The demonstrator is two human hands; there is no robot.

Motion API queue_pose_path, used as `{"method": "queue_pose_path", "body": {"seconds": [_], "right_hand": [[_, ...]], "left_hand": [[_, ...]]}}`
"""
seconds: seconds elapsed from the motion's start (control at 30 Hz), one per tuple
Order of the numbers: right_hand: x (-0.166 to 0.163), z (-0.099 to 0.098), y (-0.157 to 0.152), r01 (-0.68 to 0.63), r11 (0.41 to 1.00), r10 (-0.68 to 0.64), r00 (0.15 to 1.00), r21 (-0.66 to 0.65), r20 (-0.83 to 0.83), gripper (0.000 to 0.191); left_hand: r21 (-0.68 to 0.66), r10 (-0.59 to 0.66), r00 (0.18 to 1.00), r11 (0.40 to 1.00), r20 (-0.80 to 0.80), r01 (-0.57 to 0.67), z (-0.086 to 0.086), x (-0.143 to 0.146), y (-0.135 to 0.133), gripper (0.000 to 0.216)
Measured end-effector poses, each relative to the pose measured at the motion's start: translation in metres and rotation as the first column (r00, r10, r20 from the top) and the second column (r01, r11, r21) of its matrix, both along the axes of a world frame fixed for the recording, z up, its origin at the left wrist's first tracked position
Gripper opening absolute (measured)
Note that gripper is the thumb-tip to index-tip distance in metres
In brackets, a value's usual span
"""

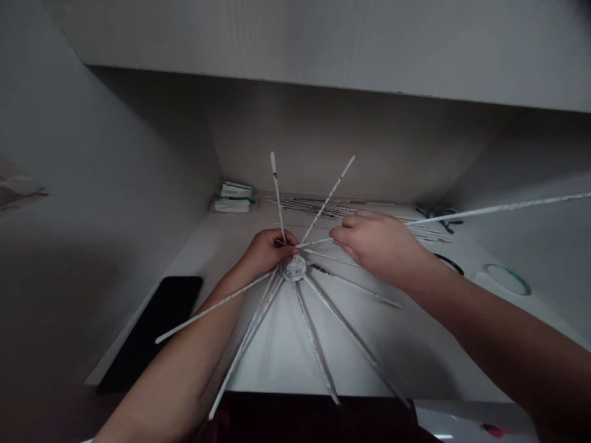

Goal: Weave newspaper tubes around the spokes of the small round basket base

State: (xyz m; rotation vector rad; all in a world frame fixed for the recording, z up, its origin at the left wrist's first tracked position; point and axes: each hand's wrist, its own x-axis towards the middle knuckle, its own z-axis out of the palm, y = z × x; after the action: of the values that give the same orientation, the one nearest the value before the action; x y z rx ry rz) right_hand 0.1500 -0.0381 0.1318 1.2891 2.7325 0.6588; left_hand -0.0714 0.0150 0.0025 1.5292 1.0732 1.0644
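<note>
A small round woven paper base point(294, 269) is held up above the white table, with several rolled-paper spokes point(330, 307) fanning out from it. My left hand point(273, 249) pinches the base's far rim, thumb and fingers closed where the spokes meet. To the right, my right hand point(369, 240) is closed around a long rolled-paper strand point(498, 210). That strand runs from the base through my fingers and out past the right edge of the view. Two spokes point up and away; the others spread toward me and to the sides.
Loose paper rolls point(314, 207) lie along the back of the white table point(272, 363). A plastic-wrapped white packet point(234, 197) sits back left, a black flat object point(152, 332) at left. Dark-handled tools point(441, 215) and a tape roll point(508, 279) are at right. A shelf point(323, 49) overhangs above.
</note>
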Motion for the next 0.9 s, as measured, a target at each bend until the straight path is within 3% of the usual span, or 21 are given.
{"method": "queue_pose_path", "body": {"seconds": [0.2,0.53,0.9], "right_hand": [[-0.016,-0.016,0.011,-0.028,0.995,0.028,1.0,-0.091,-0.005,0.019],[-0.017,-0.023,0.024,0.051,0.98,-0.058,0.998,-0.194,-0.032,0.025],[-0.014,-0.026,0.022,0.048,0.98,-0.053,0.998,-0.193,-0.019,0.028]], "left_hand": [[0.104,0.002,0.994,0.995,-0.112,0.009,0.0,0.002,-0.001,0.015],[0.107,0.027,0.989,0.994,-0.145,-0.011,-0.001,0.004,-0.001,0.016],[0.102,0.05,0.982,0.994,-0.181,-0.031,-0.001,0.004,-0.002,0.019]]}}
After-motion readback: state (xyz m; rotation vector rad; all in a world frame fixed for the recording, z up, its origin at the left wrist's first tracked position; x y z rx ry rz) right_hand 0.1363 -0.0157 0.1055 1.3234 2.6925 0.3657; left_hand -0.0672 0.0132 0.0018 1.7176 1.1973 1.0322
